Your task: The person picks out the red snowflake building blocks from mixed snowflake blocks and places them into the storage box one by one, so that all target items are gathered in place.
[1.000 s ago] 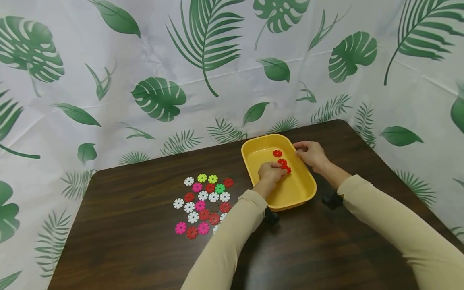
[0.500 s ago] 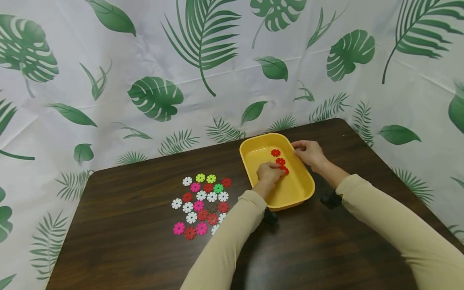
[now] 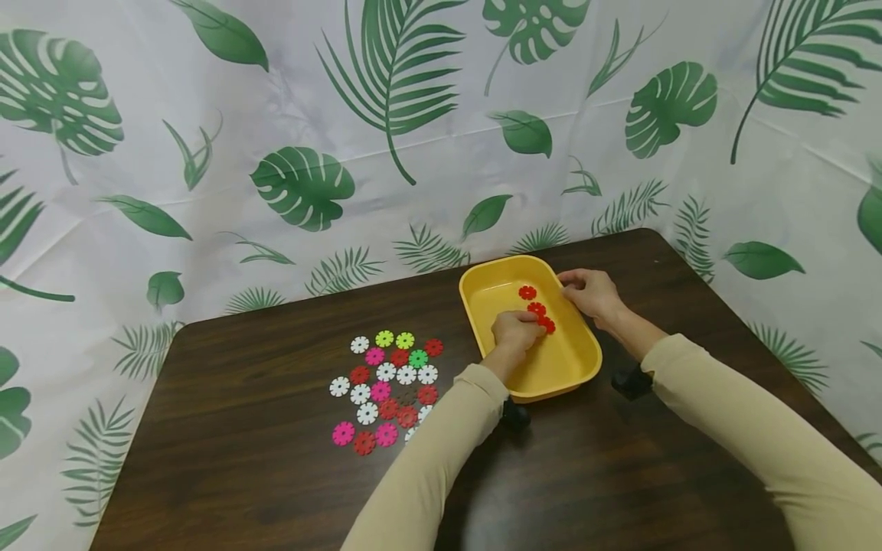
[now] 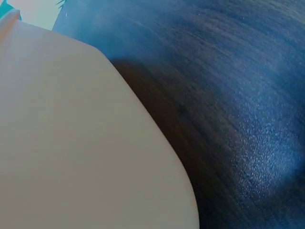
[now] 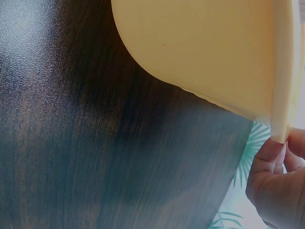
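A yellow tray [image 3: 555,376] stands on the dark wooden table. Inside it, three red notched discs, a far one [image 3: 527,292], a middle one [image 3: 537,308] and a near one [image 3: 547,325], lie in a slanting row. My left hand [image 3: 515,330] reaches over the tray's left side, its fingertips pinching the near disc at its left edge and hiding part of it. On the opposite side, my right hand [image 3: 594,295] grips the tray's right rim. The right wrist view shows thumb and fingers of that hand [image 5: 274,176] on either side of the rim [image 5: 284,71].
Left of the tray, loose notched discs lie spread on the table [image 3: 262,428]: white [image 3: 367,413], pink [image 3: 344,433], red [image 3: 365,442], yellow [image 3: 383,339], green [image 3: 418,358] and brown. My left sleeve [image 3: 441,451] covers some. A leaf-print cloth [image 3: 413,207] hangs behind the table.
My left fingers have shifted slightly, leaving more of the near red disc showing. My right hand and the tray stay in place; the head view sways a little.
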`<state>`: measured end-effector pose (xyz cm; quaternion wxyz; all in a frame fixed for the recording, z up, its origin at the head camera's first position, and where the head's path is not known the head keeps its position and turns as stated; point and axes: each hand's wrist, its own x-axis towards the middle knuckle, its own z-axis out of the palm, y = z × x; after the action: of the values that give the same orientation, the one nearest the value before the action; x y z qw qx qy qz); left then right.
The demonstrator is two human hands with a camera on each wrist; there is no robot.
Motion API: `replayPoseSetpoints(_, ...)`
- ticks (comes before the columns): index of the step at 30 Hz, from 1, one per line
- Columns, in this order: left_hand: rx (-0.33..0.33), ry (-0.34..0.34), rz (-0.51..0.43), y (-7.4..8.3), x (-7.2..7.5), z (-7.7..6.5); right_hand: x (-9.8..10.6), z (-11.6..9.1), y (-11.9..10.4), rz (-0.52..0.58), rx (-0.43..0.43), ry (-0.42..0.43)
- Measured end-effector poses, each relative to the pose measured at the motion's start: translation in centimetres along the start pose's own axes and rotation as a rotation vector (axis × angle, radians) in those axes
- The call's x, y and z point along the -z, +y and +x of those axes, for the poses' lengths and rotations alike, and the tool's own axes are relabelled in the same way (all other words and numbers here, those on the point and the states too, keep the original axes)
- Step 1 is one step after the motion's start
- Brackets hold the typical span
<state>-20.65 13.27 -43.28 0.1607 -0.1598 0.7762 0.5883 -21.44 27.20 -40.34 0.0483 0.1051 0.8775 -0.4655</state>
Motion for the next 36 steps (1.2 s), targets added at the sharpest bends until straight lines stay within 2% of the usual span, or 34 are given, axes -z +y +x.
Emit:
replayPoseSetpoints(9, -0.021, -0.003, 0.014, 0.1, 0.0, -0.5, -0.3, 0.0, 0.1, -0.01, 0.004, 0.003)
replayPoseSetpoints(20, -0.002, -0.034, 0.05, 0.3, 0.4, -0.7, -0.4, -0.1, -0.3, -0.015, -0.001, 0.001)
replayPoseSetpoints(27, -0.038, -0.039, 0.04, 0.6, 0.6, -1.0, -0.1, -0.2, -0.4, 0.007, 0.01, 0.019)
replayPoseSetpoints(31, -0.086, -0.083, -0.002, 0.8, 0.9, -1.5, 0.1, -0.3, -0.4, -0.005, 0.02, 0.019)
replayPoseSetpoints(36, -0.129, -0.195, -0.131, 1.4, 2.2, -2.6, 0.1, -0.2, -0.5, -0.016, 0.032, 0.002)
